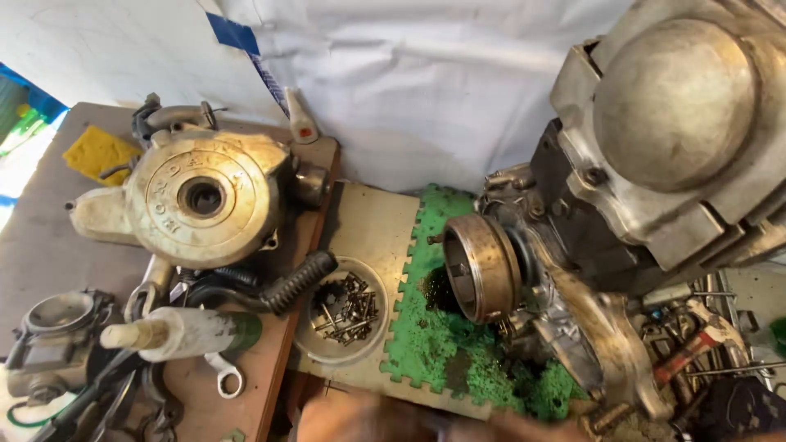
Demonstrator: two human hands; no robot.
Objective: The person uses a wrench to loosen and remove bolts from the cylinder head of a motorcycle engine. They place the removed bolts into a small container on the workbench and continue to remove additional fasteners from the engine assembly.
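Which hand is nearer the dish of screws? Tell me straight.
Cannot tell. One blurred hand or forearm lies along the bottom edge, just below the dish of screws. Whether it is left or right is unclear, and the other does not show.

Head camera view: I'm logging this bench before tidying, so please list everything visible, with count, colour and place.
engine block: one, grey metal, right, tipped on its side
flywheel rotor: one, brassy, on the engine's side, over the mat
foam mat: one, green, oil-stained, centre
bowl of screws: one, pale dish, dark bolts, centre
engine cover: one, tan, round, on the wooden board at left
carburettor: one, grey, lower left
tube: one, white and green, lying lower left
ring spanner: one, silver, under the tube
sponge: one, yellow, upper left
hand tools: several, red-handled and steel, lower right
person's arm: one, blurred, bottom edge; hands not seen
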